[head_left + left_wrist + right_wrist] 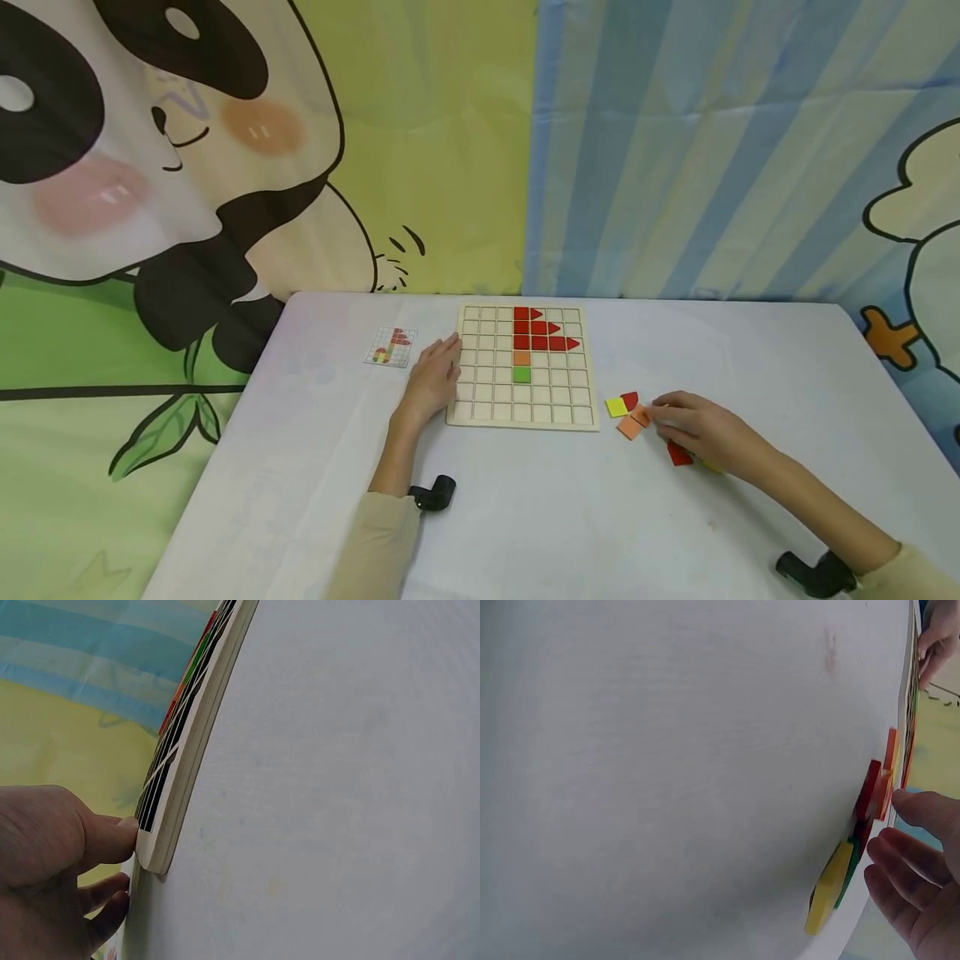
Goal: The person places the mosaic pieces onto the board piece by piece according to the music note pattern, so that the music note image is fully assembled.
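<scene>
My left hand (435,377) rests against the left edge of a wooden grid board (480,410), fingertips at its side. In the left wrist view the thumb (112,838) lies at the board's rim. On the board sit rows of red tiles (538,327), an orange square (521,358) and a green square (521,375). My right hand (701,425) hovers low over loose tiles right of the board, fingertips right at an orange tile (640,415). In the right wrist view, thumb and fingers are spread beside red (867,791), green (847,877) and yellow tiles (829,889).
A small pattern card (391,347) lies left of the board on the white table (525,517). Near the right hand are a yellow square (617,407), a red curved tile (630,401) and another orange square (628,427). A printed cloth (450,167) hangs behind the table.
</scene>
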Tool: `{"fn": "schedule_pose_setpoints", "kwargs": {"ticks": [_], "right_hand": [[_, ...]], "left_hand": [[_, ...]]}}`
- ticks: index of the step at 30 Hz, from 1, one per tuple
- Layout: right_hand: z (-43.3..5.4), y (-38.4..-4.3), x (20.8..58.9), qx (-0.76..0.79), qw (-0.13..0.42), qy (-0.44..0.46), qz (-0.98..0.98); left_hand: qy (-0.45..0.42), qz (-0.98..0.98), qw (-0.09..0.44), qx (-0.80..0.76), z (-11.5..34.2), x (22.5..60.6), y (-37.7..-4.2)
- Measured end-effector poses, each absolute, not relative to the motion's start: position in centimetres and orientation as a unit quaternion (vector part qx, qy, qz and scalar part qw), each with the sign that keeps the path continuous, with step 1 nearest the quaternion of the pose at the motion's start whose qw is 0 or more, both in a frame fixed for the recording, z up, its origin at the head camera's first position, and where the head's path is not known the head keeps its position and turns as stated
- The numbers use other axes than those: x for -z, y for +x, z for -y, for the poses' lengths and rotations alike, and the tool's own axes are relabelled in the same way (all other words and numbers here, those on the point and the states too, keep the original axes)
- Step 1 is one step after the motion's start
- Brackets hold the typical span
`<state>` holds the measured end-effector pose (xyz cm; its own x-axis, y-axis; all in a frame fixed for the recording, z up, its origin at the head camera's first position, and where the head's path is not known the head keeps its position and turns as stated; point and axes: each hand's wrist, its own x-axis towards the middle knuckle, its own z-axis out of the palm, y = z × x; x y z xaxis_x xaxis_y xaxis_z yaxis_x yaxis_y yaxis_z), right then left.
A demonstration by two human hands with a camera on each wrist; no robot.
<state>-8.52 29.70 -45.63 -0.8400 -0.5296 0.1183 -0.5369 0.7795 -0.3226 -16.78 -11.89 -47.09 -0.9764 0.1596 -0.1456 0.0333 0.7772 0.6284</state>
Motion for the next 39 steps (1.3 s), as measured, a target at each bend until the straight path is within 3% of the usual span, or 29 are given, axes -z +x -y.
{"fn": "schedule_pose_setpoints", "kwargs": {"ticks": [5,17,24,33,39], "right_hand": [[-28.8,-8.7,45.5,-0.150,-0.003,0.281,0.948],[-28.6,-8.8,45.9,-0.117,0.043,0.268,0.955],[-27.6,-9.6,44.3,-0.171,0.017,0.246,0.954],[-20.3,-11.8,44.0,-0.292,-0.022,0.376,0.879],[-15.2,-13.5,44.6,-0.284,-0.039,0.393,0.873]], "left_hand": [[0.054,-0.937,0.093,-0.332,11.7,47.1,-16.8],[0.058,-0.937,0.093,-0.331,11.4,46.7,-17.0],[0.057,-0.939,0.095,-0.326,11.6,46.7,-17.1],[0.051,-0.937,0.093,-0.333,12.0,46.9,-17.0],[0.053,-0.938,0.091,-0.331,11.9,47.2,-16.9]]}}
